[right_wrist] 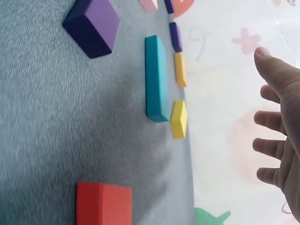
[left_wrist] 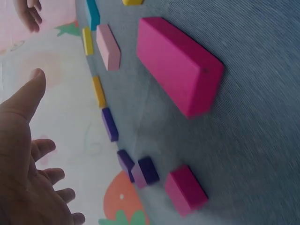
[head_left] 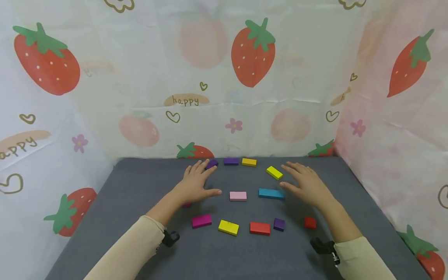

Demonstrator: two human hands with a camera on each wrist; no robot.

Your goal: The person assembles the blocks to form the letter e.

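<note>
My left hand (head_left: 194,186) hovers over the left part of the grey table with fingers spread, holding nothing. Beneath it, a small magenta block (left_wrist: 186,191) is mostly hidden in the head view; a purple block (head_left: 212,163) lies by its fingertips. A longer magenta block (head_left: 201,221) is nearer the front. On the other side, my right hand (head_left: 308,186) is also raised and empty, its fingers extended. Close to its fingers lie a yellow block (head_left: 274,172) and a long blue block (head_left: 271,193). A red cube (head_left: 310,223) sits in front of that hand.
Between the hands lies a pink block (head_left: 238,196). Farther back are another purple block (head_left: 231,161) and an orange-yellow one (head_left: 249,162). Toward the front are a yellow block (head_left: 228,227), a red block (head_left: 259,228) and a purple cube (head_left: 279,224). Strawberry-print cloth (head_left: 217,85) surrounds the table.
</note>
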